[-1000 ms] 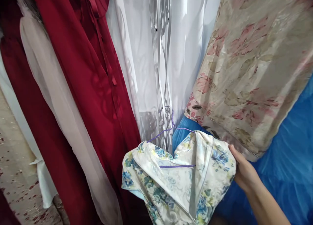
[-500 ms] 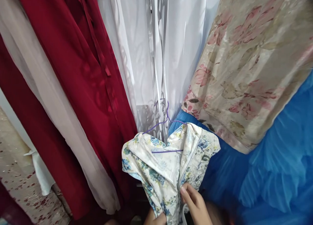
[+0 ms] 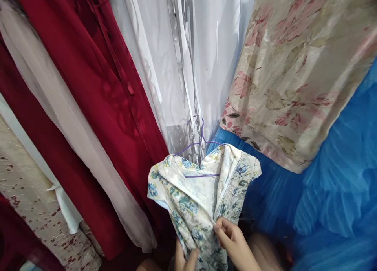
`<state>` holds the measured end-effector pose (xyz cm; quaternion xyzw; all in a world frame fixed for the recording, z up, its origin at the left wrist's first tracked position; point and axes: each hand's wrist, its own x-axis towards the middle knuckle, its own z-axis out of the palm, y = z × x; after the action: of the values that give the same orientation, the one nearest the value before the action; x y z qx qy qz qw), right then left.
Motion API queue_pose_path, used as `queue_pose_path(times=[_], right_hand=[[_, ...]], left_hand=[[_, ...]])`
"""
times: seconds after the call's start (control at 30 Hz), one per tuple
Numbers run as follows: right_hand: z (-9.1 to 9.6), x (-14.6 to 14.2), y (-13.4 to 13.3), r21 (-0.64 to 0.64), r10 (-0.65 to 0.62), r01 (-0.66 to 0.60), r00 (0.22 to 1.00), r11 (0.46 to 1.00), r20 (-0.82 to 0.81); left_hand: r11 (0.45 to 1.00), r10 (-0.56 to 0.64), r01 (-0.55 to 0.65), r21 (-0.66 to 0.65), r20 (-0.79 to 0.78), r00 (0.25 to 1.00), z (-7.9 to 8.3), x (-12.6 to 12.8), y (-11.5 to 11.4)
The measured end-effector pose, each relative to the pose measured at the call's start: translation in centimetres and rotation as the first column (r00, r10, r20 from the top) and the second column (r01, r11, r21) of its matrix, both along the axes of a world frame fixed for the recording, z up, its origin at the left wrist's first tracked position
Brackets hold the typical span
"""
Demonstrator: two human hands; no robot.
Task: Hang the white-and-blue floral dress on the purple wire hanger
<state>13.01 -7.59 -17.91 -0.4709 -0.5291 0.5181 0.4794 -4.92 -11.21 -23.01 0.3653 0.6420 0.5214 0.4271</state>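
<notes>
A white dress with blue, green and yellow flowers hangs on a thin purple hanger. Its front opening spreads in a V, with a pale edging line along the right side. My right hand pinches the fabric at the bottom of this V, thumb against forefinger. Whether a zip pull lies between those fingers is hidden. Lower down, my left hand grips the dress by its left side, partly cut off by the frame's bottom edge.
Long red and pale pink garments hang on the left. White cloth with grey straps hangs behind the hanger. A beige flowered garment and blue ruffled tulle fill the right.
The view has shifted slightly. My right hand stays pinched at the bottom of the V, and my left hand has risen a little along the dress's side.
</notes>
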Motion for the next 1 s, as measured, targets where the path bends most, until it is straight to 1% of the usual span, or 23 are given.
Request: queue_pose_path(times=[0.03,0.07,0.1,0.13,0.17,0.2,0.27,0.3,0.33,0.43,0.53,0.6,0.67,0.73,0.8,0.83,0.9,0.97,1.0], right_hand=[[0.0,0.2,-0.2,-0.018,0.019,-0.019,1.000,1.000,-0.009],[0.0,0.5,-0.4,-0.037,0.043,-0.044,0.999,0.998,-0.020],[0.1,0.8,-0.6,-0.056,0.065,-0.067,0.997,0.996,-0.034],[0.3,1.1,-0.8,-0.072,0.082,-0.085,0.996,0.994,-0.047],[0.5,1.4,-1.1,-0.084,0.096,-0.100,0.994,0.991,-0.055],[0.8,1.9,-1.3,-0.092,0.111,-0.116,0.992,0.989,-0.053],[1.4,2.9,-1.7,-0.088,0.155,-0.157,0.988,0.984,-0.025],[1.8,3.6,-1.9,-0.084,0.180,-0.179,0.984,0.980,0.004],[2.2,4.2,-2.0,-0.080,0.205,-0.202,0.978,0.976,0.036],[3.0,6.1,-2.2,-0.069,0.221,-0.215,0.970,0.974,0.100],[3.1,6.9,-2.4,-0.044,0.173,-0.171,0.984,0.984,0.036],[2.7,6.8,-2.4,-0.055,0.148,-0.150,0.988,0.987,-0.035],[2.2,6.4,-2.2,-0.073,0.097,-0.105,0.990,0.992,-0.103],[2.0,5.9,-1.6,-0.073,0.008,-0.019,0.989,0.997,-0.150],[2.6,5.4,-0.7,-0.069,-0.071,0.061,0.986,0.996,-0.153],[3.3,5.2,0.0,-0.065,-0.094,0.085,0.986,0.994,-0.139],[5.4,4.7,1.5,-0.052,-0.118,0.113,0.987,0.992,-0.105],[8.4,3.9,3.3,-0.017,-0.132,0.131,0.986,0.991,-0.104],[10.0,3.5,4.3,0.002,-0.139,0.140,0.983,0.990,-0.124]], left_hand=[[0.988,0.105,-0.100,0.120,-0.036,0.994,0.1,0.3,0.3],[0.950,0.213,-0.189,0.250,-0.076,0.974,0.3,0.7,0.6],[0.895,0.306,-0.244,0.375,-0.116,0.945,0.6,1.4,0.9],[0.845,0.358,-0.247,0.474,-0.160,0.920,0.9,2.2,1.1],[0.826,0.343,-0.184,0.533,-0.216,0.914,1.2,3.1,1.3],[0.835,0.263,-0.073,0.545,-0.278,0.924,1.5,4.2,1.4],[0.862,0.021,0.166,0.479,-0.361,0.932,1.8,6.6,1.5],[0.863,-0.072,0.243,0.442,-0.370,0.926,1.8,7.7,1.5],[0.863,-0.122,0.280,0.422,-0.363,0.924,1.8,8.7,1.5],[0.849,-0.140,0.295,0.439,-0.352,0.926,1.8,10.7,1.6],[0.805,-0.220,0.419,0.421,-0.443,0.869,2.2,11.2,1.8],[0.784,-0.276,0.506,0.360,-0.527,0.804,2.9,11.1,2.0],[0.773,-0.327,0.572,0.274,-0.600,0.730,3.8,10.7,2.2],[0.758,-0.384,0.628,0.177,-0.656,0.649,4.8,10.1,2.3],[0.734,-0.445,0.675,0.072,-0.700,0.558,5.9,9.4,2.5],[0.719,-0.476,0.695,0.014,-0.719,0.507,6.4,9.0,2.5],[0.688,-0.521,0.720,-0.090,-0.752,0.404,7.3,8.4,2.5],[0.644,-0.563,0.743,-0.183,-0.771,0.298,8.0,7.9,2.1],[0.609,-0.588,0.759,-0.230,-0.774,0.237,8.4,7.8,1.9]])
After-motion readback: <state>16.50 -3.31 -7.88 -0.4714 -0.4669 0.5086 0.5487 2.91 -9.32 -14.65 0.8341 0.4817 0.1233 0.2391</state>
